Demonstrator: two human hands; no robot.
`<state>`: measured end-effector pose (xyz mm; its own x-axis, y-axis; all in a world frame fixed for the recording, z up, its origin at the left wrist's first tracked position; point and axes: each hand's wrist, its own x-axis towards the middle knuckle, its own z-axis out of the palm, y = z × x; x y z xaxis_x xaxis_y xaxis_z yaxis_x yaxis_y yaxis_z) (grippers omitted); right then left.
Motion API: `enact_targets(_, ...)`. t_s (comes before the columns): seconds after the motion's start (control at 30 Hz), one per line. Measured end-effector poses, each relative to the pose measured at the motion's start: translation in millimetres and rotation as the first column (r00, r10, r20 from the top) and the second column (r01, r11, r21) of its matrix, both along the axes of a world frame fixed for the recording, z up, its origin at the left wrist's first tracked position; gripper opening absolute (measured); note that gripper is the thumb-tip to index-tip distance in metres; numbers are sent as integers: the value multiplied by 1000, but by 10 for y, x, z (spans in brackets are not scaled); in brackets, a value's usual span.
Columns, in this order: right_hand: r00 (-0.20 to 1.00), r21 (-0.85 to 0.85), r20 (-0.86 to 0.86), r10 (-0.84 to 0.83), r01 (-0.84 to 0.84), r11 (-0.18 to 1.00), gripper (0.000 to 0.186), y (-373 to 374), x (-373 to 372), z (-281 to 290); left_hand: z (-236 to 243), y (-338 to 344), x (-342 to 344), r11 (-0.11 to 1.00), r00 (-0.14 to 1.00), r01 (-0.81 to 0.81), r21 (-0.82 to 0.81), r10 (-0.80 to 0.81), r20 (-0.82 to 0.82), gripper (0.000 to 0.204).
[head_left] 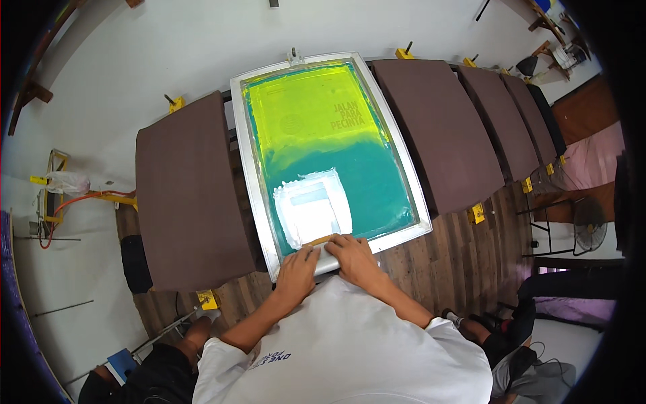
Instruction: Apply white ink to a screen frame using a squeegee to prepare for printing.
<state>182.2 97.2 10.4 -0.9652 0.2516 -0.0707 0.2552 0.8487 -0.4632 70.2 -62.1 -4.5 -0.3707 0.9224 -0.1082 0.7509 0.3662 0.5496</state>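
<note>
Gripping the squeegee (321, 240) at the screen's (328, 155) near edge, both hands: left hand (297, 267), right hand (352, 256). White ink (311, 209) patch spread; stroke looks near its end.

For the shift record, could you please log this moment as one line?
both hands: left hand, right hand on squeegee | at near edge of screen frame | white ink on mesh

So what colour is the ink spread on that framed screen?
White ink, on a teal and yellow-green screen; the head view shows it.
</note>
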Motion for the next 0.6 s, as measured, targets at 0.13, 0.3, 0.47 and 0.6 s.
enact_targets(0.13, 984, -49, 175, 23, -15, 999, 49, 253, -312, 156, 220, 257, -348, 992, 995, -2, 128, -11, 96, 44)
enact_targets(0.3, 998, 83, -60, -1, 6, 997, 33, 497, -798, -56, -7, 564, -753, 955, 994, -91, 282, 103, -29, 49)
enact_targets(0.47, 997, 55, -71, -9, 13, 998, 41, 318, -480, -155, -211, 373, -422, 988, 992, -65, 137, 79, -103, 49)
enact_targets(0.6, 998, 57, -58, -16, 19, 998, 48, 89, -53, -187, -115, 140, -33, 996, 994, -29, 89, 38, -102, 49)
